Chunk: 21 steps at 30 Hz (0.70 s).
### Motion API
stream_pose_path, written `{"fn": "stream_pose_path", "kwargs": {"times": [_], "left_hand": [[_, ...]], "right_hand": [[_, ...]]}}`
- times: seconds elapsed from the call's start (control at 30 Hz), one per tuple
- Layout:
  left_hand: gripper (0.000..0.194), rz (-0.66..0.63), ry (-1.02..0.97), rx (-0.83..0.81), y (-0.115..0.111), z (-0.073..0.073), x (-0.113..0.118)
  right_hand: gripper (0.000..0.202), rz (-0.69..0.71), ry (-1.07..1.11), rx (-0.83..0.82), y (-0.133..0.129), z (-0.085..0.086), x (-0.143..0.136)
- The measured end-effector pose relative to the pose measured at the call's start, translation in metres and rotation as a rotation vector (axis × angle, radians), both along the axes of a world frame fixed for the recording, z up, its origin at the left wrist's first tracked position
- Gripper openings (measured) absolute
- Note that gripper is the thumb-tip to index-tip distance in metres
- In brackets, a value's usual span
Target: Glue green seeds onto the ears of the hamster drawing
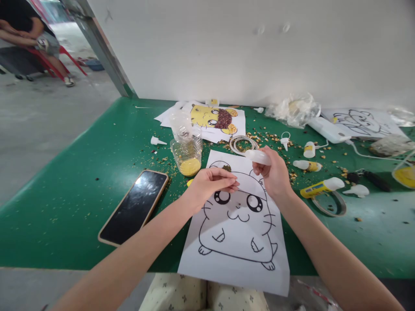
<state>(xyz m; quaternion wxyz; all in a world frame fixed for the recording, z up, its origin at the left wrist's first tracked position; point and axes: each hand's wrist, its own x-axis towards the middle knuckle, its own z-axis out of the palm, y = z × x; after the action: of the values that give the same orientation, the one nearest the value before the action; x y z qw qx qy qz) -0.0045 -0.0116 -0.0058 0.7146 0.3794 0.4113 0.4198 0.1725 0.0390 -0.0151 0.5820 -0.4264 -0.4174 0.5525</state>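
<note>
A sheet of paper with a hamster outline [238, 235] lies in front of me, its lower edge past the table edge. My right hand [274, 175] is closed around a small white bottle [258, 157], held tilted above the sheet's upper right. Over the upper left of the drawing is my left hand [214, 183], thumb and fingertips pressed together; whatever they may pinch is hidden. A small patch of dark grains [226, 168] sits on the hamster's left ear. Just beyond my left hand stands a clear plastic container [186, 149] with yellow grains at its bottom.
A phone [133, 207] lies left on the green table [65, 194]. At the back is a grain-covered picture [207, 115]. Tape rolls [340, 203], glue bottles [319, 188], a white power bank [329, 129] and scattered grains fill the right. A seated person [29, 34] is far left.
</note>
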Motion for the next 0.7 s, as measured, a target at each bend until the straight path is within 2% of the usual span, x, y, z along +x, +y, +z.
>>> {"fn": "stream_pose_path", "kwargs": {"times": [0.2, 0.53, 0.7], "left_hand": [[0.010, 0.039, 0.039, 0.006, -0.0003, 0.0009, 0.0009], [0.010, 0.018, 0.008, 0.033, 0.0002, -0.0030, -0.0024], [0.022, 0.002, -0.002, 0.042, 0.0004, -0.0023, -0.0030]], "right_hand": [[0.024, -0.002, -0.005, -0.001, -0.0001, 0.0001, 0.0002], [0.024, 0.000, -0.002, 0.009, -0.0004, 0.0008, -0.0007], [0.023, -0.002, 0.005, 0.005, -0.0004, 0.0009, -0.0009]]}}
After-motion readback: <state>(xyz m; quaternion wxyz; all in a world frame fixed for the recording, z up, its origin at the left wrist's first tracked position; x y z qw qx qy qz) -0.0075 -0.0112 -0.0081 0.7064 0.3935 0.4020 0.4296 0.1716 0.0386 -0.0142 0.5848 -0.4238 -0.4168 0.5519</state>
